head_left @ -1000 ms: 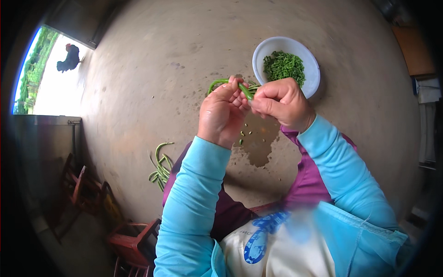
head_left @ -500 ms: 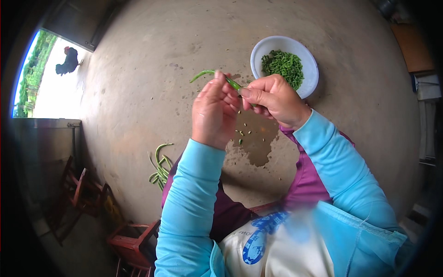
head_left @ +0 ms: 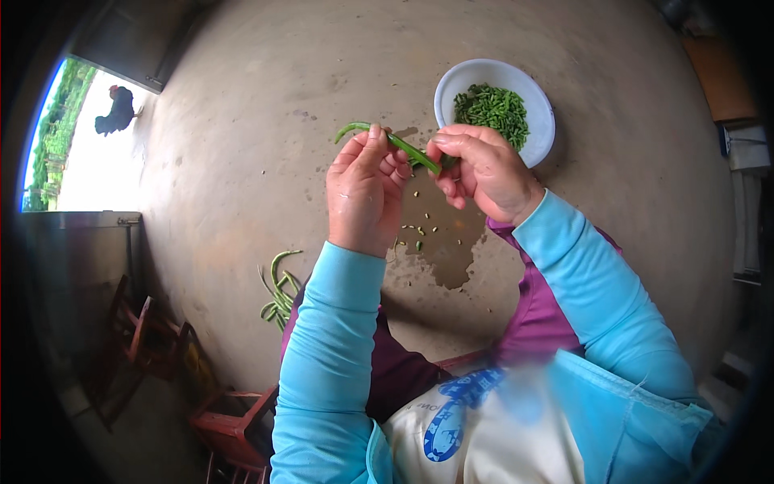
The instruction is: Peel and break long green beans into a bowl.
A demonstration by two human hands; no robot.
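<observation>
One long green bean pod (head_left: 418,154), slim and curved at its far end, lay slantwise between the hands, above the floor and left of the bowl. Left hand (head_left: 363,189), bare, light-blue sleeve: thumb and forefinger pinched the pod near its middle, the other fingers curled loosely. Right hand (head_left: 490,173), likewise bare: thumb and fingers bent at the pod's lower end — whether they pinched it or merely touched it could not be told.

One round white plastic bowl (head_left: 541,117), beyond the right hand, held short green bean pieces (head_left: 492,111). One loose heap of long, whole green pods (head_left: 280,300) rested on the concrete floor (head_left: 242,161), beside the left knee. Several small pale-green scraps (head_left: 419,230) lay at a dark wet patch (head_left: 447,262).

Handling note: good work at that end probably called for a left pinch set close to the right fingertips — firm, without crushing — so that the pod would not bend or slip.
</observation>
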